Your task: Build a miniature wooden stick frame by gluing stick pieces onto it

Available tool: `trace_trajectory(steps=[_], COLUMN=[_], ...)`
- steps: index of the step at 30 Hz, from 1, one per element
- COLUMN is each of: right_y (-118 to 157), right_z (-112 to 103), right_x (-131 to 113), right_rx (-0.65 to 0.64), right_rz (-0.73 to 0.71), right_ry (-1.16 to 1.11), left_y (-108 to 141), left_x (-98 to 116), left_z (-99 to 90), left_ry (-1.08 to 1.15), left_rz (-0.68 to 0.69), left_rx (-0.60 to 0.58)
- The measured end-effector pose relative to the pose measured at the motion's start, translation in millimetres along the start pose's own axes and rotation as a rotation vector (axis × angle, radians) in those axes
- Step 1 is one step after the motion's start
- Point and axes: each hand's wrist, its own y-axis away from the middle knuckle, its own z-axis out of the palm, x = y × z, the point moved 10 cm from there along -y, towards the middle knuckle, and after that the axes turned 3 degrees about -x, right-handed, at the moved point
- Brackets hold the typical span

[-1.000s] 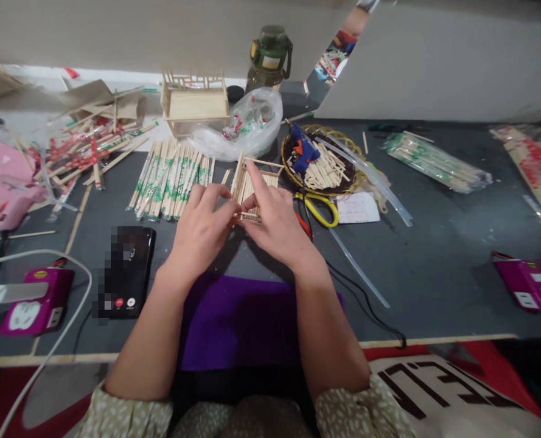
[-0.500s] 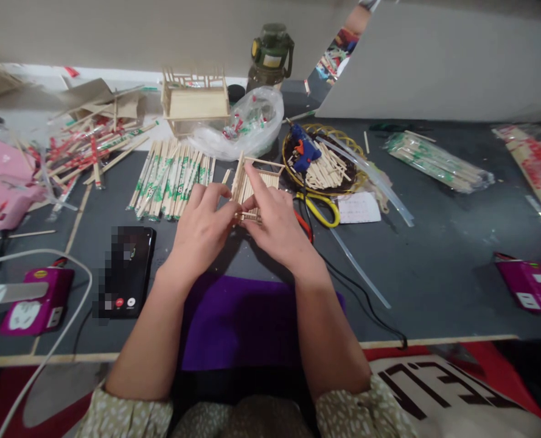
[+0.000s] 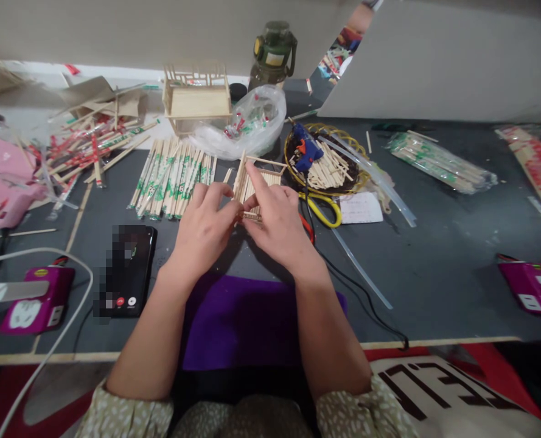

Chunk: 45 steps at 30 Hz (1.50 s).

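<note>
Between my hands stands a small model made of wooden sticks point(image 3: 266, 178), with a slatted floor and raised rails. My left hand point(image 3: 209, 225) pinches the near left corner of it with thumb and forefinger. My right hand point(image 3: 277, 222) grips its near edge, forefinger stretched along the left side. The fingers hide most of the near rail. Close by on the left lies a row of paper-wrapped chopsticks point(image 3: 172, 179). To the right, a blue glue gun point(image 3: 307, 152) rests on a basket point(image 3: 361, 146) of cut sticks, with yellow-handled scissors point(image 3: 325, 210) in front.
A finished-looking stick model point(image 3: 197, 100), a plastic bag point(image 3: 270, 115) and a green bottle point(image 3: 272, 55) stand at the back. A phone point(image 3: 131, 274) lies left of my arm. Clear glue sticks point(image 3: 361, 267) and a black cable point(image 3: 366, 304) lie right; a purple cloth point(image 3: 238, 322) is in front.
My hands stay at the same stick model, with the left fingertips shifted very slightly at its near corner. The whole view has moved a little; nothing else visibly changes.
</note>
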Motion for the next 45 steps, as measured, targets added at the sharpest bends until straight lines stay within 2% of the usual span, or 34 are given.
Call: trace_trajectory(steps=[9,14,17,22,25,28,31,35,38,41,45], right_y=[-0.8,-0.1,0.3,0.6,0.8,0.8,0.7,0.7,0.5,0.0,-0.9], right_z=[0.9,1.9,1.9,1.4,0.7,0.8,0.9,1.5,2.7,3.8,4.1], right_x=[-0.2,1.2,1.8,2.2,1.7,1.1,1.3,2.2,3.7,5.7,6.5], right_rx=[0.003,0.007,0.012,0.024,0.036,0.037,0.035,0.026,0.017,0.012,0.018], right_rz=[0.002,-0.013,-0.017,-0.008,-0.018,-0.033,-0.035,-0.033,-0.025,-0.008,-0.002], right_ry=[0.001,-0.003,-0.010,0.008,0.014,0.014,0.008,0.008,0.026,0.044,0.051], left_y=[0.0,-0.5,1.6,10.9,14.2,15.9,13.1,6.3,4.9,6.7,13.7], left_x=[-6.2,-11.5,-27.1,-58.9,-69.1,-67.6,-55.0,-34.6,-29.1,-39.1,-65.4], left_z=[-2.1,-14.5,-20.1,-17.9,-2.5,19.3,25.4,16.5,14.2,12.6,12.9], left_ry=[0.072,0.334,0.495,0.615,0.658,0.714,0.684,0.557,0.523,0.538,0.567], left_rz=[-0.049,-0.103,-0.228,-0.407,-0.445,-0.454,-0.381,-0.235,-0.199,-0.247,-0.399], left_rx=[-0.032,-0.006,0.041,0.156,0.086,-0.087,-0.176,-0.151,-0.121,-0.061,-0.022])
